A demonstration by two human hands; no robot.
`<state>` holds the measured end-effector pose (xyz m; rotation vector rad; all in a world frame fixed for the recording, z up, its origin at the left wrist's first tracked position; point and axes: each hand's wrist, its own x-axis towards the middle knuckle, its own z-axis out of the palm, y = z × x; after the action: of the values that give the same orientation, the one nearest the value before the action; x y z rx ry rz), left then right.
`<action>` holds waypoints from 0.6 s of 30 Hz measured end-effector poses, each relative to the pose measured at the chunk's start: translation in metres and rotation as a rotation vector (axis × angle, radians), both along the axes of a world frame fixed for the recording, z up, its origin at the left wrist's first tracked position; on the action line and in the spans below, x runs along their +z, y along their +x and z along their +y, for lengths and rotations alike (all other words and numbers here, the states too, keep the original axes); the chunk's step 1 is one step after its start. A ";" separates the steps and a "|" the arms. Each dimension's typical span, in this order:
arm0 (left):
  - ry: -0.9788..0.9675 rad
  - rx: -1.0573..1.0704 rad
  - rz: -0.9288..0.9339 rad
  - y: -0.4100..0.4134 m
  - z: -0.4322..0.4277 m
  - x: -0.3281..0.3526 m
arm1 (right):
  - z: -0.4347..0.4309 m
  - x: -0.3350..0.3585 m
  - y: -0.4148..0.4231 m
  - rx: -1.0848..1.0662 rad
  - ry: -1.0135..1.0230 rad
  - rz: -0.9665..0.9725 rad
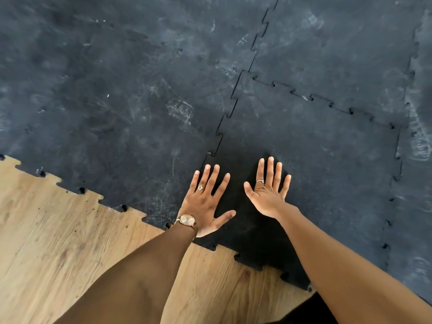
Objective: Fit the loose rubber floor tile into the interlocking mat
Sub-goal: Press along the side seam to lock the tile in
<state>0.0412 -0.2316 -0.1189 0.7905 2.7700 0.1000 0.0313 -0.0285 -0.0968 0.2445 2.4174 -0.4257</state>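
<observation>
left hand [205, 202]: laid flat, palm down, fingers spread wide apart, nothing gripped. It's pressed on the near-left corner of the loose tile, right by the seam. A ring is seen on one finger, and a watch [187, 220] with a pale round face is worn on the wrist.

right hand [268, 190]: also flat and splayed open, nothing clamped, set down on the same tile just at 3 o'clock of the left hand. The two are near but not touching. A ring is worn here too.

loose tile [315, 164]: darker and cleaner than the rest, sat in the near-right part of the mat, under both hands. Its toothed edges are lined up with the neighbours at 9, 12 and 3 o'clock. The seam at 9 o'clock [221, 134] looks a bit open, with a thin dark gap seen along the teeth; whether it's fully locked can't be told.

mat [105, 90]: dusty grey-black interlocking tiles, scuffed with pale marks, spread out at 9 through 3 o'clock of the hands.

floor [46, 242]: light wood planks, exposed at 6 to 8 o'clock, met by the mat's jagged puzzle edge.
</observation>
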 end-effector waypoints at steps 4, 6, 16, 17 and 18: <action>-0.003 -0.006 0.008 -0.001 0.000 0.004 | 0.002 -0.001 -0.006 0.005 -0.019 -0.038; 0.002 0.000 0.020 0.001 0.001 0.006 | 0.002 -0.001 -0.004 -0.007 -0.036 -0.023; 0.058 0.058 0.081 -0.021 0.028 0.004 | -0.014 -0.011 0.069 -0.044 0.213 0.444; 0.052 0.058 0.086 -0.022 0.028 0.001 | -0.014 -0.013 0.069 -0.056 0.217 0.450; 0.050 0.061 0.087 -0.022 0.028 -0.001 | -0.014 -0.016 0.067 -0.062 0.215 0.451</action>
<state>0.0190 -0.2037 -0.1198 0.7399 2.8843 0.1498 0.0987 -0.0423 -0.1123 0.3484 2.9090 -0.2675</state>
